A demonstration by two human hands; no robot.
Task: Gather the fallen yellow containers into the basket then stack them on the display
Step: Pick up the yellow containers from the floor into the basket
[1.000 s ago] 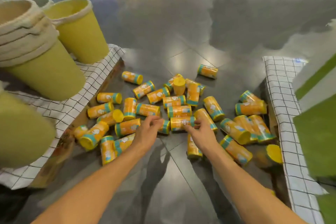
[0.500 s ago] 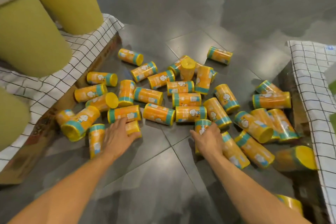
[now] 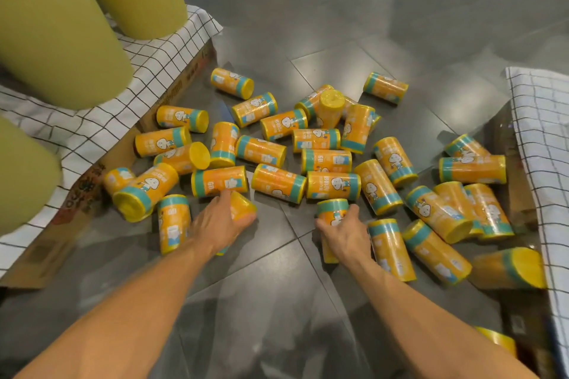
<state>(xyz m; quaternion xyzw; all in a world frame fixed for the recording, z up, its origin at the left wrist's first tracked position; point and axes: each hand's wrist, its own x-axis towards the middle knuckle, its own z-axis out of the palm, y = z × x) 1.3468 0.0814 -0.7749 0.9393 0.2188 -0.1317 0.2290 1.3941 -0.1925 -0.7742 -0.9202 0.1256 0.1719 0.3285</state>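
Hands just dropped back from mid-pile: left hand (image 3: 217,224) now wraps one yellow container (image 3: 244,204), right hand (image 3: 345,235) grips a second container (image 3: 331,209), both still on the floor (image 3: 277,301). Gathering's barely started, no basket visible.

yellow cylindrical plastic containers (image 3: 326,160) lie scattered on the grey tiled floor (image 3: 277,292), between the white checked cloth display (image 3: 154,58) on the left and a second checked cloth ledge (image 3: 542,132) on the right. tall green fabric bins (image 3: 61,40) stand on the left display. at the pile's near edge, the left hand (image 3: 220,224) grips the near-left container (image 3: 243,204) and the right hand (image 3: 346,234) grips the near-middle container (image 3: 331,209). one upright container (image 3: 331,104) stands at the back.
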